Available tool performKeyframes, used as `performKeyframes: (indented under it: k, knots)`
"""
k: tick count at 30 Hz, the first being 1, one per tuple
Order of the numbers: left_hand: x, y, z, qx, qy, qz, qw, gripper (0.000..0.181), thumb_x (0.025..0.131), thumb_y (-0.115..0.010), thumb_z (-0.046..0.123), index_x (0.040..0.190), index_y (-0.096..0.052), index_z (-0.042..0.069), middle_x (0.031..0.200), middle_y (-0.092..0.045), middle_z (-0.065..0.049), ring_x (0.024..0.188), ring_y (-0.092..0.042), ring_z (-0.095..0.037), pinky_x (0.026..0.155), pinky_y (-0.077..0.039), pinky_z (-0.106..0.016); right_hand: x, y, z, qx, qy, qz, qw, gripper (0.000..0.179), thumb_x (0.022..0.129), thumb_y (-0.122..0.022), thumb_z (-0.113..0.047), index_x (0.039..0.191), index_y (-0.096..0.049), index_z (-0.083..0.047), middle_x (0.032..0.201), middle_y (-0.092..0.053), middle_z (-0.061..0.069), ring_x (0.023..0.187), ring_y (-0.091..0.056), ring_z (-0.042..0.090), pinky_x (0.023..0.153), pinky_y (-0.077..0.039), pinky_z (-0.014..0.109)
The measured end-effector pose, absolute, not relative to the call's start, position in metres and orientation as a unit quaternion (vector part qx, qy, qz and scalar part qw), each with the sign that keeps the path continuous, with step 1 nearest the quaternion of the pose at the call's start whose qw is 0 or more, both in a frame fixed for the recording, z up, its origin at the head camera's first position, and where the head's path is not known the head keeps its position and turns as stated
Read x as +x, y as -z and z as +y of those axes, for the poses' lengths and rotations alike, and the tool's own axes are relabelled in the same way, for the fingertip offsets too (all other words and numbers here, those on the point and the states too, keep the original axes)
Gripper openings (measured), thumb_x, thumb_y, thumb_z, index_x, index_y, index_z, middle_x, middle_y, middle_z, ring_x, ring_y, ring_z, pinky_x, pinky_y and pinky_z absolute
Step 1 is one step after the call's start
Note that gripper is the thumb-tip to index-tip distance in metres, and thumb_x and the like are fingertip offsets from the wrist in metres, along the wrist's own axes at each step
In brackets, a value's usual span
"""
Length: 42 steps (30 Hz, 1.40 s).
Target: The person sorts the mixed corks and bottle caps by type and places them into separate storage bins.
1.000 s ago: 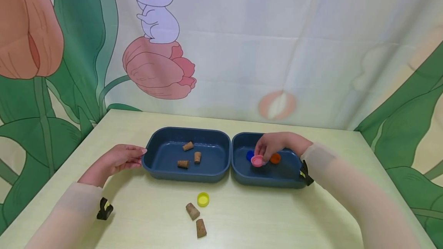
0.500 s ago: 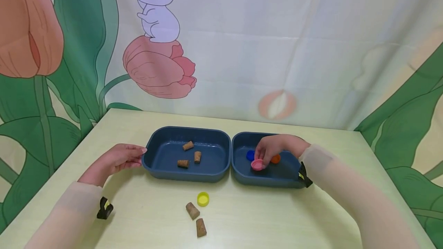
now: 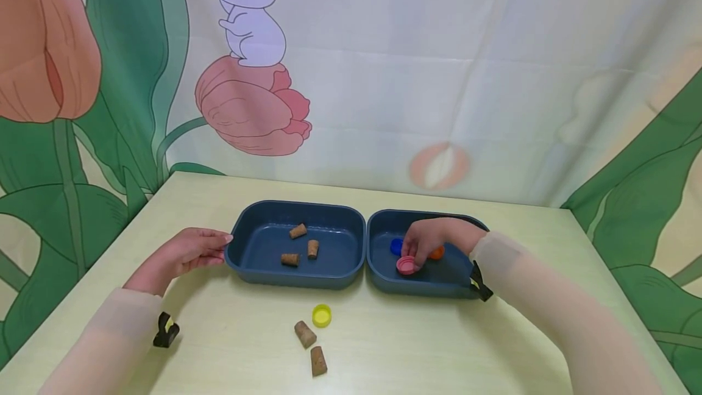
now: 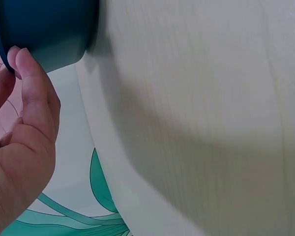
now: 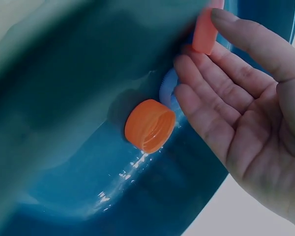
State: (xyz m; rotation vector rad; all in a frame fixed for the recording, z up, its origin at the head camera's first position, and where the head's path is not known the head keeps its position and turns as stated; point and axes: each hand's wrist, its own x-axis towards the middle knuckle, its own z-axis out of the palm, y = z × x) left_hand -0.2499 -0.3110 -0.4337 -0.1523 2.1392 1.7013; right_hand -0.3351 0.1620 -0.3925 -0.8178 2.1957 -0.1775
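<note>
In the head view my left hand [image 3: 193, 251] holds the left end of a dark blue tray [image 3: 296, 281], thumb and fingertips at its rim. Three corks [image 3: 298, 231] lie inside that tray. My right hand [image 3: 425, 240] reaches into a smaller blue tray [image 3: 422, 288] and pinches a pink bottle cap [image 3: 406, 265] low over its floor. The right wrist view shows the thumb and fingers on the pink cap [image 5: 205, 32]. An orange bottle cap [image 5: 150, 126] and a partly hidden blue cap [image 5: 168, 88] lie in the same tray, near the fingers.
A yellow cap [image 3: 322, 316] and two corks [image 3: 305, 334] lie on the pale table [image 3: 219, 346] in front of the trays. The trays stand side by side, ends close together. A printed curtain [image 3: 384, 78] hangs behind the table.
My right hand has lowered slightly toward the front of the smaller tray with the pink cap in its fingers. The left hand has stayed at the larger tray's rim.
</note>
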Motion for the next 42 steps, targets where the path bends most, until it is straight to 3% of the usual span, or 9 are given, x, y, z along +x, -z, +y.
performKeyframes:
  k: [6, 13, 24, 42]
  knots:
    - [-0.250, 0.434, -0.310, -0.054, -0.614, 0.761, 0.200, 0.019, 0.105, -0.057, 0.017, 0.113, -0.070, 0.005, 0.074, -0.069, 0.009, 0.068, -0.066, -0.003, 0.069, -0.061, -0.017, -0.334, 0.393, 0.161, -0.312, 0.069, 0.870, 0.376, 0.024, 0.090, -0.076, -0.013, 0.111, -0.069, -0.004, 0.100, -0.072, 0.003, 0.085, -0.058, 0.009, 0.081, -0.051, 0.019]
    - [-0.249, 0.432, -0.307, -0.052, -0.612, 0.764, 0.197, 0.027, 0.106, -0.057, 0.018, 0.121, -0.065, -0.003, 0.075, -0.069, 0.009, 0.069, -0.066, -0.003, 0.069, -0.061, -0.017, -0.336, 0.397, 0.160, -0.302, 0.070, 0.878, 0.364, 0.023, 0.087, -0.078, -0.011, 0.107, -0.067, -0.007, 0.098, -0.070, 0.003, 0.087, -0.057, 0.012, 0.079, -0.049, 0.020]
    - [-0.248, 0.429, -0.304, -0.058, -0.606, 0.769, 0.195, 0.029, 0.106, -0.057, 0.019, 0.122, -0.064, -0.004, 0.075, -0.069, 0.009, 0.069, -0.066, -0.003, 0.069, -0.061, -0.017, -0.334, 0.403, 0.162, -0.310, 0.082, 0.879, 0.354, 0.025, 0.085, -0.078, -0.006, 0.105, -0.063, -0.007, 0.090, -0.066, 0.001, 0.079, -0.054, 0.010, 0.069, -0.045, 0.017]
    - [-0.246, 0.435, -0.305, -0.054, -0.606, 0.772, 0.186, 0.033, 0.106, -0.056, 0.020, 0.125, -0.062, -0.007, 0.075, -0.068, 0.009, 0.069, -0.065, -0.003, 0.070, -0.061, -0.017, -0.331, 0.408, 0.161, -0.310, 0.071, 0.888, 0.333, 0.028, 0.085, -0.077, -0.003, 0.109, -0.065, -0.008, 0.085, -0.064, 0.000, 0.074, -0.053, 0.009, 0.065, -0.044, 0.017]
